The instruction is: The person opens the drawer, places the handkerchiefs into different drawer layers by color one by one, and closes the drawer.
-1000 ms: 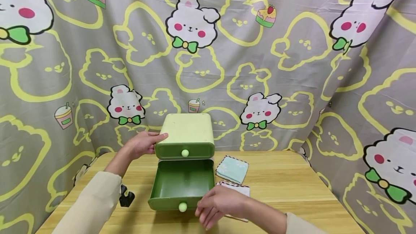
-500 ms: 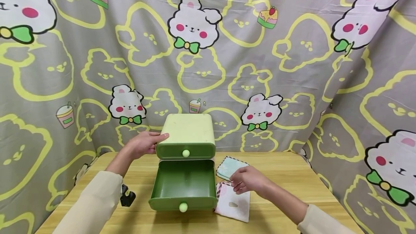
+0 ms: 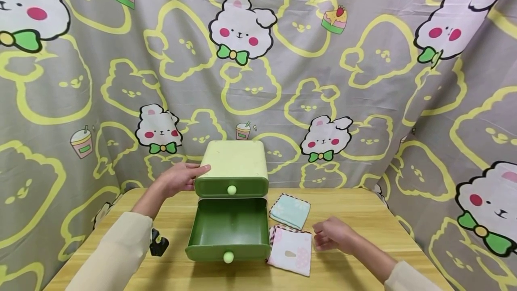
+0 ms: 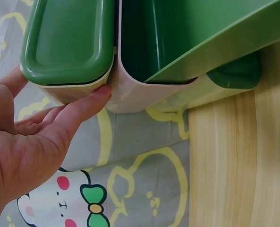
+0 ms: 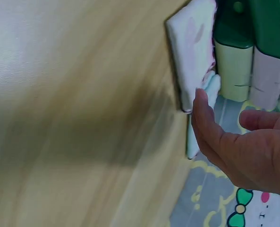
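Observation:
A small cabinet (image 3: 234, 158) with a pale yellow-green top stands on the table. Its upper green drawer (image 3: 214, 187) is closed; the lower green drawer (image 3: 228, 228) is pulled out with nothing inside. My left hand (image 3: 179, 179) holds the upper left side of the cabinet, thumb over the top edge and fingers along the side, as the left wrist view (image 4: 36, 146) also shows. Just right of a folded white-and-pink cloth (image 3: 291, 250), my right hand (image 3: 335, 235) hovers above the table, fingers loosely bent around nothing. A folded light-blue cloth (image 3: 290, 211) lies behind the white-and-pink one.
A small black clip-like object (image 3: 158, 243) is near my left forearm. The wooden table (image 3: 363, 205) extends to both sides of the cabinet. A patterned grey curtain (image 3: 250, 98) hangs behind and at both sides.
My right hand has moved from the lower drawer's front, back over the cloths and then right, uncovering both cloths. The left hand stays on the cabinet; the drawers have not moved.

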Motion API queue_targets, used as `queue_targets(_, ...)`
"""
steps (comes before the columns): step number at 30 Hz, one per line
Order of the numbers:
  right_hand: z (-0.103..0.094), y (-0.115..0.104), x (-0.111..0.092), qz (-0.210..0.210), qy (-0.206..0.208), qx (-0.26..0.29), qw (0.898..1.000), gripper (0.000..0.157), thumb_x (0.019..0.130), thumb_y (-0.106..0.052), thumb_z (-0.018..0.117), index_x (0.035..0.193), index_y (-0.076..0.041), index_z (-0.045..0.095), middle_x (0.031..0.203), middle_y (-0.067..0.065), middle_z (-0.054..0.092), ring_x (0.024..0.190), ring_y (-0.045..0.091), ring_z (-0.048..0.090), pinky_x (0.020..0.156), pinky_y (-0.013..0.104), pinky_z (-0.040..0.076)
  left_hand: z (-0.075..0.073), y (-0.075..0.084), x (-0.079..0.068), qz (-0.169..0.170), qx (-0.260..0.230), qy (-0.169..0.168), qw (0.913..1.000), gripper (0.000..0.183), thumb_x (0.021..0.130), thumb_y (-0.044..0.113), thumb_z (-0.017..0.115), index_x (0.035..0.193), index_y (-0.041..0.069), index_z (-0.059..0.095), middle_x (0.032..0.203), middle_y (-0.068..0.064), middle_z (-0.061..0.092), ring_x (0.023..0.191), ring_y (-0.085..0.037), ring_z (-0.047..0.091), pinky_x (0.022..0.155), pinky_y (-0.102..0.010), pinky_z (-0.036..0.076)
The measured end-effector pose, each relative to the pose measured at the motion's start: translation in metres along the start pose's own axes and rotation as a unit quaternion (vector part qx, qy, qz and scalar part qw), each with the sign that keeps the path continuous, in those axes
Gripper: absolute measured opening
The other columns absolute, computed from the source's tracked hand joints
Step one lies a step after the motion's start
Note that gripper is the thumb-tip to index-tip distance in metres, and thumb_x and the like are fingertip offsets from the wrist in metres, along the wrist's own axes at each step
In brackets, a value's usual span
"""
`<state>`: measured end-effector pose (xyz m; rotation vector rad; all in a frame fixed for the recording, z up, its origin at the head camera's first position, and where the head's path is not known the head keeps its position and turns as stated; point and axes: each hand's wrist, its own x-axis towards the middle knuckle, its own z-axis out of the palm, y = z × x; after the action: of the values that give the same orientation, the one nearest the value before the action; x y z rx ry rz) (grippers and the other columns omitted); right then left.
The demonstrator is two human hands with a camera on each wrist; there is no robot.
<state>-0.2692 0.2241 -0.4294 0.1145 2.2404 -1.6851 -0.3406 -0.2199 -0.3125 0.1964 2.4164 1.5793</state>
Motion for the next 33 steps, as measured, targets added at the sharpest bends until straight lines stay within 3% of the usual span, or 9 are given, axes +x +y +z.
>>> queue_targets(8,0.005,0.018,0.001,0.039,-0.046,0.007,0.998,0.028,0.102,-0.017,0.052,0.099,0.011,0.052,0.081,0.012,0.058,0.068,0.019,0.062,0.069,0.034,0.064,-0.001,0.0,0.0,0.0,-0.002,0.0,1.0,0.08,0.101,0.047,0.06,0.154,-0.008,0.035,0.122,-0.013,0.07,0.099,-0.013,0.07,0.095,-0.036,0.059)
queue_targets(18,0.016,0.026,0.01,0.059,-0.019,-0.003,0.998,0.022,0.096,-0.016,0.059,0.088,0.004,0.056,0.075,0.011,0.057,0.06,0.017,0.06,0.063,0.031,0.063,0.0,-0.001,0.001,0.006,-0.003,-0.004,1.0,0.08,0.101,0.047,0.06,0.154,-0.008,0.034,0.119,-0.011,0.071,0.098,-0.013,0.07,0.094,-0.036,0.059)
queue_targets(25,0.021,0.03,0.015,0.038,-0.002,-0.032,0.999,0.015,0.087,-0.011,0.069,0.086,0.003,0.066,0.065,0.004,0.06,0.052,0.01,0.057,0.053,0.022,0.057,0.0,-0.001,0.001,0.006,-0.001,-0.002,1.0,0.081,0.101,0.047,0.06,0.154,-0.008,0.033,0.123,-0.012,0.07,0.101,-0.014,0.07,0.096,-0.037,0.059)
queue_targets(33,0.024,0.032,0.019,0.023,0.019,-0.03,0.999,0.008,0.083,-0.004,0.071,0.08,0.002,0.067,0.061,0.001,0.056,0.05,0.008,0.053,0.049,0.018,0.052,0.0,-0.001,0.001,0.006,-0.004,-0.001,1.0,0.081,0.101,0.046,0.06,0.154,-0.008,0.032,0.113,-0.007,0.073,0.096,-0.011,0.07,0.095,-0.036,0.059)
